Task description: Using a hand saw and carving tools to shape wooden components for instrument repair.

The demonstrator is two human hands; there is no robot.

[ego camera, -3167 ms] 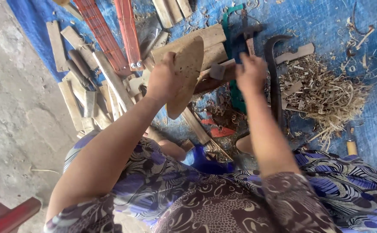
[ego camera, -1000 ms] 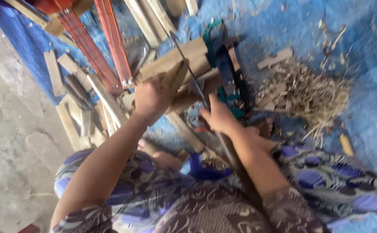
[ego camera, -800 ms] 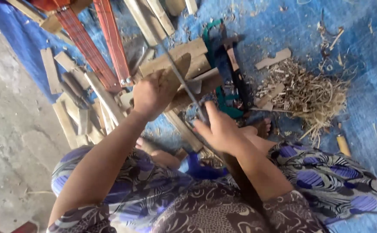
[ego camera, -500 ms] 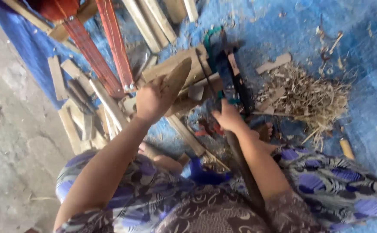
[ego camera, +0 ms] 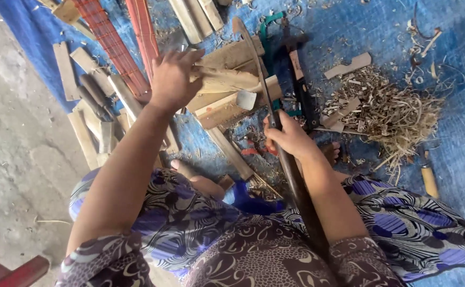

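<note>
My left hand grips a flat wooden piece and holds it on top of a stack of wooden blocks. My right hand is closed around the long dark handle of a curved blade tool. Its handle runs back along my forearm toward my body. The blade crosses over the wooden piece and its tip points away from me.
Wooden slats lie scattered at left on a blue tarp. Two red slatted pieces lie at top left. A heap of wood shavings sits at right. Dark and green-handled tools lie beside the blocks. Bare concrete floor is at left.
My right hand took up the long-handled blade and slid along it toward the block. The wooden piece in my left hand tipped from upright to flat.
</note>
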